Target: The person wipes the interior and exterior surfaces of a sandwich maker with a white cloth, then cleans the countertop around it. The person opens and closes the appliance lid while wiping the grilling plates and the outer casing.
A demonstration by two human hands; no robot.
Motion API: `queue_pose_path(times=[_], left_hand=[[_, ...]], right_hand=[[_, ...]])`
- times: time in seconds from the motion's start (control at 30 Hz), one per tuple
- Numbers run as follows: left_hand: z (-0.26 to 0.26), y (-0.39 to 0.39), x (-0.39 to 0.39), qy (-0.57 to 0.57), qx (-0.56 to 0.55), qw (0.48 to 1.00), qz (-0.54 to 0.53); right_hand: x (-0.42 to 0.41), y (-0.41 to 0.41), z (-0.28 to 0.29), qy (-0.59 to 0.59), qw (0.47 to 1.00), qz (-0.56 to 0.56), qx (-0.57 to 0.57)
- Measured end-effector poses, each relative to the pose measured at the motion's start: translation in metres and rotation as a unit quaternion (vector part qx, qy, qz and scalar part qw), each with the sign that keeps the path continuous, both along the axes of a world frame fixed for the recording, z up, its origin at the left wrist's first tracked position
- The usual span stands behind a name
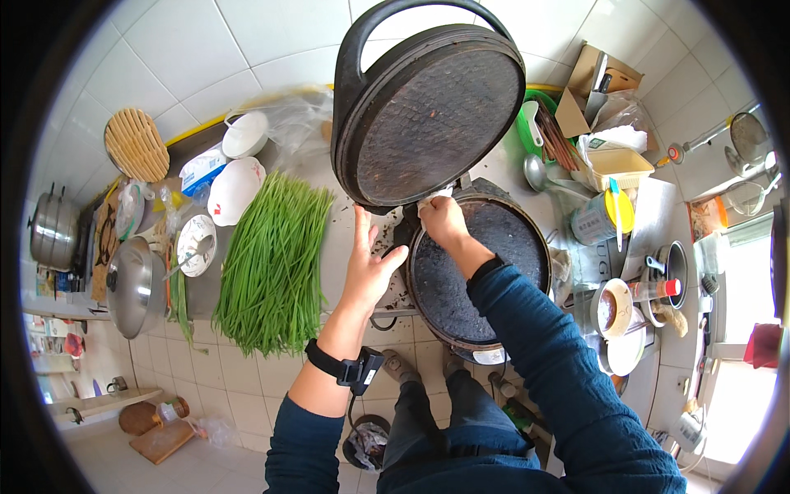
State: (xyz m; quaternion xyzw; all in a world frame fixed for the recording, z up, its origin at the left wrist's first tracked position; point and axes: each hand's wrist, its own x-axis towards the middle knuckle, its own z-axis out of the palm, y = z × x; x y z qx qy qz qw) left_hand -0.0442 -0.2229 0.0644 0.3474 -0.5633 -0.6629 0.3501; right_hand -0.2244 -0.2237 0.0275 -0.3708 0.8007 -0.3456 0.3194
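A round black electric griddle stands before me with its lid (438, 117) raised. Its lower plate (475, 278) lies flat, dark and worn. My right hand (443, 217) grips a crumpled white wipe (436, 195) at the hinge side, between lid and lower plate. Most of the wipe is hidden by the fingers. Left of the plate, my left hand (370, 262) is held up with its fingers spread and nothing in it. Its fingertips reach the lid's lower edge; whether they touch it I cannot tell. Dark crumbs lie on the counter behind this hand.
A large bunch of green garlic chives (274, 265) lies on the counter to the left, beside white bowls (236, 191) and a steel wok lid (133, 287). To the right stand a yellow-lidded can (602, 216), a ladle (543, 173) and a green basket (531, 123). A bin (367, 441) sits below.
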Motion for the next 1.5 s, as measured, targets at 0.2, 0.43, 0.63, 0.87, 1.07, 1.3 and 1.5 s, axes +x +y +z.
queue_pose_path(times=[0.2,0.43,0.63,0.87,1.07,1.3,1.5], left_hand=[[0.004,-0.001,0.002,0.005,0.012,1.000,0.007],[0.010,0.013,0.001,0.021,0.083,0.994,0.074],[0.005,0.012,0.006,0.018,0.078,0.995,0.054],[0.013,0.014,0.003,0.082,0.050,0.995,-0.024],[0.013,0.012,-0.003,0.054,0.034,0.998,0.030],[0.006,0.009,0.003,0.016,-0.005,0.999,0.032],[0.003,0.016,0.010,-0.049,0.069,0.992,0.094]], right_hand=[[-0.033,0.010,0.009,-0.494,0.862,-0.114,-0.007],[-0.035,0.036,0.005,-0.365,0.923,-0.114,-0.049],[-0.009,0.018,-0.009,0.090,0.992,-0.006,-0.090],[0.017,0.012,-0.009,0.221,0.965,0.013,-0.139],[0.005,0.005,-0.011,0.137,0.989,0.040,-0.050],[-0.016,0.002,-0.008,-0.082,0.994,0.075,-0.021],[-0.017,0.027,0.021,-0.582,0.809,-0.075,0.041]])
